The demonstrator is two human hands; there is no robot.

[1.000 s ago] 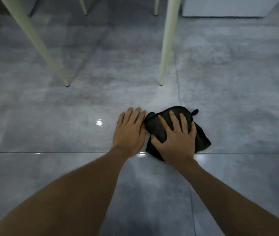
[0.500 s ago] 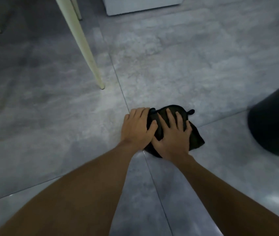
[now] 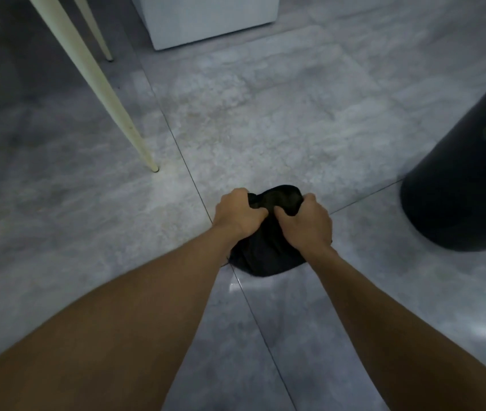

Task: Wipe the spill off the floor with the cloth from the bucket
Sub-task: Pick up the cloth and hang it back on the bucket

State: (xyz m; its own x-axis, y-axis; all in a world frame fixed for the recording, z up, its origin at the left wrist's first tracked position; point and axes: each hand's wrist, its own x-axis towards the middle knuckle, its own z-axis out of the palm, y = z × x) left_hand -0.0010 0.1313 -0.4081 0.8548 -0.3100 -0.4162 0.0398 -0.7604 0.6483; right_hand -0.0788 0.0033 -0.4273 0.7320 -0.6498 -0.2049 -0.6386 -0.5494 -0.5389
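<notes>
A black cloth is bunched up in the middle of the view, just above the grey tiled floor. My left hand grips its upper left part and my right hand grips its upper right part, both with fingers curled into the fabric. The lower end of the cloth hangs or rests by a tile joint. A dark bucket stands on the floor at the right edge, an arm's reach from the cloth. I see no clear spill; a small shiny patch lies just below the cloth.
A cream furniture leg slants down to the floor left of the cloth, with a second thinner leg behind it. A white cabinet base stands at the top. More leg tips show at the far left edge.
Both hands went from lying flat on the cloth to clenching it and gathering it into a bunch. The view swung right, bringing the bucket further into sight.
</notes>
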